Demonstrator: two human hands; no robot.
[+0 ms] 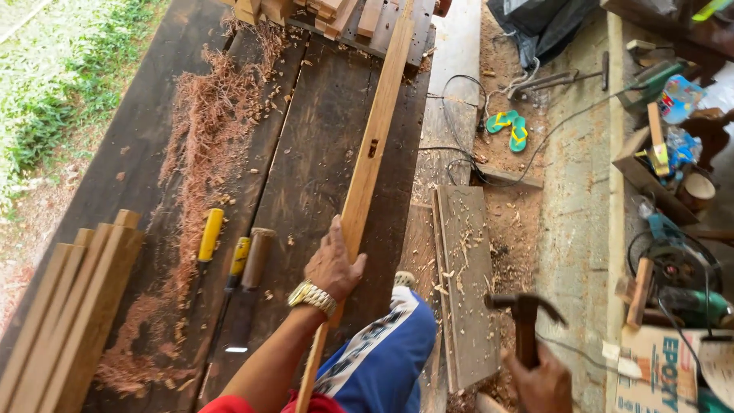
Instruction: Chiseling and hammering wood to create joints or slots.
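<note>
The right hand (544, 382) was closest, low down by the bottom edge of the view. Its fingers were wrapped tight around the handle of a hammer (526, 320), and the dark head stuck out sideways above the sandy floor.

A bit further up, the left hand (333, 266) had a gold watch on its wrist. Its fingers were closed around a long wooden stick (371, 157). The stick lay on the dark workbench (313, 168) and ran from the near edge all the way to the far edge. It had a small slot cut in it about halfway along.

The stick looked stiff and hard, and not very heavy. It was long, so it might tip if held only at one end. A good place to hold it was near the middle, by the flat sides.

To the left of the hand lay three chisels (241, 268), two with yellow handles. More pale sticks (69, 306) were piled at the near left corner. Red wood shavings (210, 130) were spread along the left side of the bench. Far off on the floor were green sandals (508, 128).
</note>
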